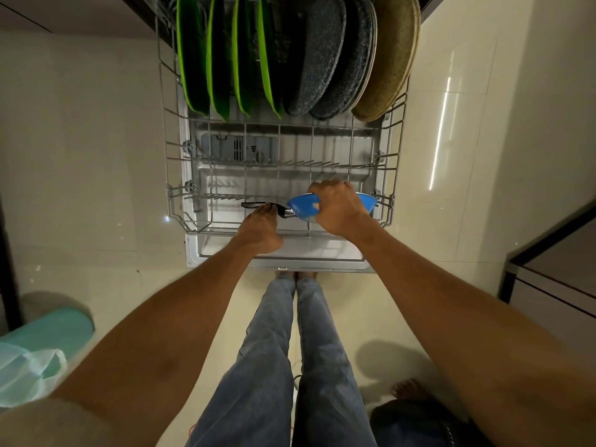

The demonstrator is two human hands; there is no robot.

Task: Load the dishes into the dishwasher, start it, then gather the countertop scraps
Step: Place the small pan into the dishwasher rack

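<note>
Hands: right hand [338,208] gripping rim of one blue pan [303,208], left hand [261,227] curled on its black handle [258,205], over near end of lower rack [174,201]; risk: pan tipping between tines; stock: four green plates [190,56], three grey [319,56], one tan [390,59].

The blue pan [303,208] is sitting tilted on edge at the near right of the wire rack [171,162], its black handle [258,205] pointing left, level with the front rail. The rack is standing pulled out over the open door [290,250]. At its far end, four green plates [219,56], two speckled dark plates [322,53] and a tan plate [390,59] are standing upright in a row, close together.
</note>
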